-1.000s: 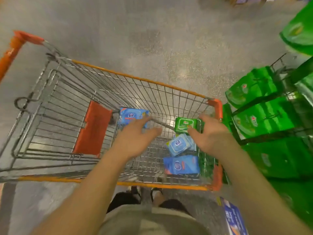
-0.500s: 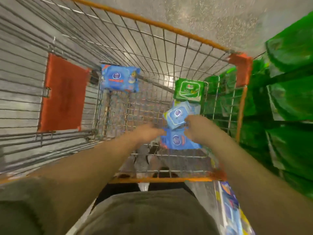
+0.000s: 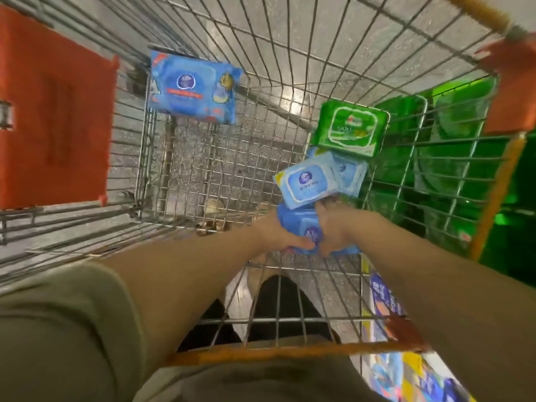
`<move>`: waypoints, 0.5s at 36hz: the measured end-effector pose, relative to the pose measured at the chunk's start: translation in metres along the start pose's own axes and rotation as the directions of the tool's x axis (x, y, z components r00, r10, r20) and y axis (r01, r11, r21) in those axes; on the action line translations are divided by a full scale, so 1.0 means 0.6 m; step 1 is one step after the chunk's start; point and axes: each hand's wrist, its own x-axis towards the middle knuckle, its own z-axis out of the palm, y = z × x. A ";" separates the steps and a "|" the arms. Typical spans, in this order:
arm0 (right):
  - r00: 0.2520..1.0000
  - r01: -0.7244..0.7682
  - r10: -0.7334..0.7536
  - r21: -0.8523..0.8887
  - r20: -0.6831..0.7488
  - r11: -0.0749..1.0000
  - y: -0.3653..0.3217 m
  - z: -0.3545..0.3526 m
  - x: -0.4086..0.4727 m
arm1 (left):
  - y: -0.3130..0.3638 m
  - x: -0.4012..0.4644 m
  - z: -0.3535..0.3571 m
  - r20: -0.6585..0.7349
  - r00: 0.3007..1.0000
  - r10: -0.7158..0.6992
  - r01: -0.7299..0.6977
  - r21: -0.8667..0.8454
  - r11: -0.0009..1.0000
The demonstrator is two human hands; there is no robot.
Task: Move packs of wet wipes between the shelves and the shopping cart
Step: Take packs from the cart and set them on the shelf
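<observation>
I look straight down into the wire shopping cart [image 3: 290, 68]. Both hands are low in its near right corner, on a blue pack of wet wipes [image 3: 309, 232]. My left hand [image 3: 278, 236] grips its left side with the thumb on top. My right hand [image 3: 333, 227] grips its right side. Just beyond lies a light blue pack [image 3: 307, 182], partly over another pale one [image 3: 349, 175]. A green pack [image 3: 351, 127] lies further on, by the right wall. A larger blue pack [image 3: 193, 88] leans in the far left corner of the basket.
The orange child-seat flap [image 3: 55, 108] is at the left. Green packages [image 3: 452, 158] fill shelves beyond the cart's right wall. Blue and yellow packs [image 3: 412, 369] sit low at the near right, outside the cart. An orange rim [image 3: 275, 353] runs along the cart's near edge.
I have leaned further over the cart. Both hands went down from near the rim to the basket floor and closed on the blue pack at the near right.
</observation>
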 end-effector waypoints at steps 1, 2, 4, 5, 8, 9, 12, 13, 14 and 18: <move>1.000 0.009 -0.009 0.000 -0.023 1.000 0.003 0.003 0.007 | -0.008 0.008 0.002 0.005 1.000 0.011 -0.010 -0.043 0.999; 0.999 0.016 -0.016 0.011 -0.047 1.000 0.007 0.007 0.016 | -0.015 0.016 0.004 -0.004 1.000 0.011 -0.012 -0.073 0.997; 0.997 0.032 -0.029 0.046 -0.068 0.998 0.013 0.007 0.030 | -0.029 0.031 0.007 -0.020 1.000 0.017 -0.019 -0.091 0.996; 0.997 0.044 -0.041 0.060 -0.063 0.997 0.016 0.005 0.036 | -0.031 0.035 0.008 -0.031 0.999 0.022 -0.024 -0.085 0.996; 0.996 0.091 -0.088 0.084 -0.034 0.992 0.024 0.006 0.056 | -0.025 0.039 0.005 -0.076 0.996 0.040 -0.044 -0.052 0.998; 0.995 0.099 -0.098 0.092 -0.023 0.991 0.026 0.005 0.059 | -0.025 0.041 0.005 -0.082 0.995 0.049 -0.053 -0.046 0.998; 0.995 0.103 -0.104 0.092 0.003 0.990 0.025 -0.004 0.063 | -0.025 0.049 0.006 -0.070 0.997 0.027 -0.030 -0.050 0.998; 0.995 0.097 -0.099 0.084 0.014 0.992 0.024 -0.008 0.063 | -0.027 0.052 0.005 -0.055 0.998 0.022 -0.025 -0.056 0.998; 0.996 0.085 -0.087 0.071 0.031 0.994 0.022 -0.012 0.063 | -0.027 0.052 0.003 -0.044 0.999 0.013 -0.016 -0.061 0.998; 0.993 0.053 -0.058 0.048 0.107 0.997 0.015 -0.019 0.067 | -0.024 0.045 -0.006 -0.021 1.000 -0.012 0.010 -0.089 0.996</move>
